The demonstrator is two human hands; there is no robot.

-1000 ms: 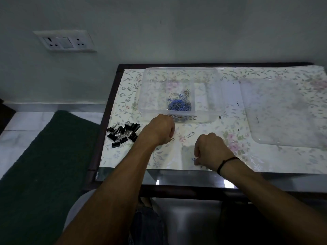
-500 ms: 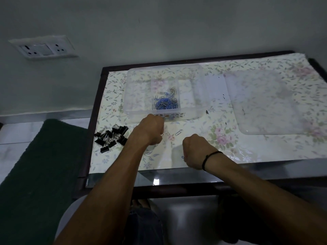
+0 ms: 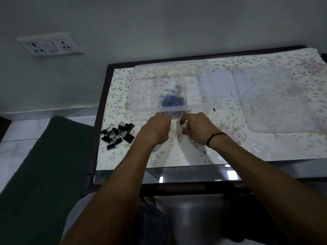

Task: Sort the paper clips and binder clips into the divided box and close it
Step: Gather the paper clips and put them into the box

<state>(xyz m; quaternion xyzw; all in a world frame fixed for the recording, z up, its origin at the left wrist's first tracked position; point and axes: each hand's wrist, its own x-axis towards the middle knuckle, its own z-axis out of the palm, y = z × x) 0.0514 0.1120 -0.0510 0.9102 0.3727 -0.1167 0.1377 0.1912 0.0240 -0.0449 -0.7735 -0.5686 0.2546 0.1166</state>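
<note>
Two hands work close together just in front of the box (image 3: pixel 172 89). Our left hand (image 3: pixel 155 129) is curled into a fist near the box's front wall; whether it holds a clip we cannot tell. Our right hand (image 3: pixel 197 128) is curled too, thumb and fingers pinching something small and pale, probably a paper clip.

We judge the paper-clip step nearly done: a blue heap of paper clips (image 3: pixel 172 100) fills the box's middle compartment, the side ones look bare. Next move calls for lifting over the front wall and dropping into that middle compartment.

Left of the box, the binder clips (image 3: pixel 117 134) lie heaped, untouched. Right of the box, well apart, lies the lid (image 3: pixel 276 99).

Everything sits on a floral sheet (image 3: pixel 230 144) over a dark-framed table (image 3: pixel 101 106). Beyond the box: pale wall, socket plate (image 3: pixel 49 44) to the left. Green mat (image 3: pixel 44 165) on the floor.
</note>
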